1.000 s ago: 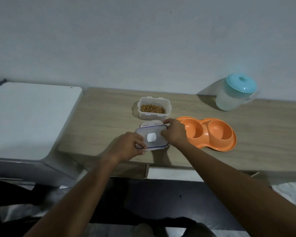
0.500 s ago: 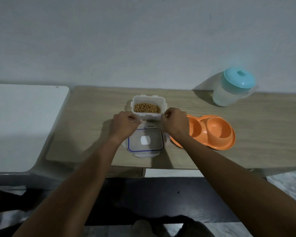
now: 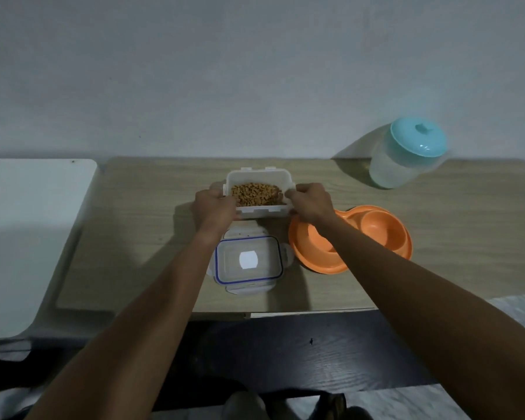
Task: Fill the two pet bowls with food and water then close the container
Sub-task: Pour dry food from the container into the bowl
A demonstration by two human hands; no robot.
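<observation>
White plastic food container (image 3: 259, 180), lid off, part-filled with brown kibble (image 3: 255, 194); centre of the frame, on or just above the desk (image 3: 140, 225). Whether it has left the surface cannot be told.

Left grip (image 3: 214, 209): fingers curled round the container's left end wall. Right grip (image 3: 311, 204): fingers curled round the right end wall. The two-sided hold is probably meant to keep the open box level until it is tipped.

Container lid (image 3: 249, 260): clear, blue seal, white latches; flat on the desk just below the container in the frame, apparently parked close for the final closing step.

Orange double pet bowl (image 3: 315, 265): right of centre, just beside the lid. The right basin looks empty; the left basin lies partly under the right forearm, so its contents cannot be checked. Neither food nor water appears to have been poured yet.

Translucent jug (image 3: 391, 171) with turquoise cap (image 3: 418, 137): upper right, against the wall, well apart from the bowl, untouched.

White surface (image 3: 28, 237): left edge, adjoining the desk.

Obstructions: the lid sits near the bowl's left rim, and any kibble that misses the basin could land on it.
</observation>
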